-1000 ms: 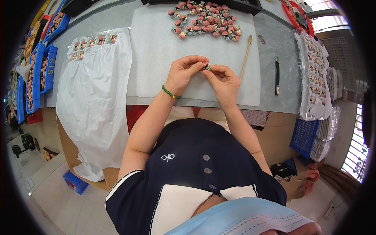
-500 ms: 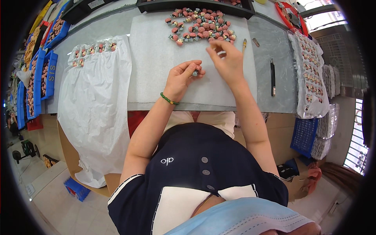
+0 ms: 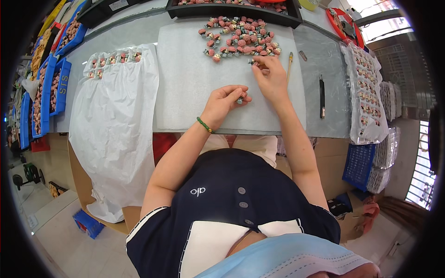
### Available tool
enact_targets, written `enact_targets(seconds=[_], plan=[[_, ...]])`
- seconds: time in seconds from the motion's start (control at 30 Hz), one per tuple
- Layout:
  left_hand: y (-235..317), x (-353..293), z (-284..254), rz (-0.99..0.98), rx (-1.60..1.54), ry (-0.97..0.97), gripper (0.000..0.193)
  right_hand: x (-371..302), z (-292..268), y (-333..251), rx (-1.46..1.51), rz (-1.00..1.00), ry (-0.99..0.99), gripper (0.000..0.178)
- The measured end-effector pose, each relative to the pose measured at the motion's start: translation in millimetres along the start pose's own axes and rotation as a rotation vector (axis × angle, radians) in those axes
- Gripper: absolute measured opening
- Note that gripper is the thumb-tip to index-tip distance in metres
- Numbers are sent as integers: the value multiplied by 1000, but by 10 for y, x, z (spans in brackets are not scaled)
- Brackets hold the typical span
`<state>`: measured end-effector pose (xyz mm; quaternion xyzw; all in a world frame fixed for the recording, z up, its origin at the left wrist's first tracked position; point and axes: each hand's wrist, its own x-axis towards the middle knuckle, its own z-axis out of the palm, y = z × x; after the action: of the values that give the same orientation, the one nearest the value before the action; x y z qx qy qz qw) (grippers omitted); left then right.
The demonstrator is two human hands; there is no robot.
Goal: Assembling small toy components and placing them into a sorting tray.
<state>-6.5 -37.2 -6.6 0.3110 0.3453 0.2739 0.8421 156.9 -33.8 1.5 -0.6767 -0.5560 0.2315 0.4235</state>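
My left hand (image 3: 224,107), with a green bead bracelet at its wrist, is closed on a small figurine (image 3: 241,97) with pink and grey-green parts. To its upper right, my right hand (image 3: 271,79) pinches another small figurine (image 3: 253,61) between thumb and fingertips; most of that one is covered by the fingers. Just beyond the right hand lies a loose pile of pink-topped figurines (image 3: 241,42) on a white foam sheet (image 3: 185,88). Both hands are over the sheet, apart from each other.
At left, white tissue (image 3: 113,111) partly covers a tray of figurines (image 3: 106,60). A black bin (image 3: 241,13) stands at the back. Right of the sheet are a thin brush (image 3: 289,67), a black pen-like tool (image 3: 322,97) and a filled tray (image 3: 368,92). Blue bins (image 3: 58,88) stand far left.
The whole view has shifted slightly. A figurine now shows at my right fingertips, where none was visible before. My left hand has moved a little right, still holding its figurine.
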Motion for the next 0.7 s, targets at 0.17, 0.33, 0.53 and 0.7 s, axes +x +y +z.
enact_targets(seconds=[0.17, 0.33, 0.53, 0.7], plan=[[100, 83, -30, -91, -288, -27, 29, -398, 61, -92, 631, 91, -25, 21], [84, 114, -40, -113, -238, -120, 27, -606, 114, -57, 226, -161, 57, 24], [39, 99, 25, 116, -19, 36, 20, -739, 43, -120, 1051, 471, -45, 20], [1, 111, 88, 259, 181, 105, 16, -779, 107, -63, 1017, 468, 2, 19]])
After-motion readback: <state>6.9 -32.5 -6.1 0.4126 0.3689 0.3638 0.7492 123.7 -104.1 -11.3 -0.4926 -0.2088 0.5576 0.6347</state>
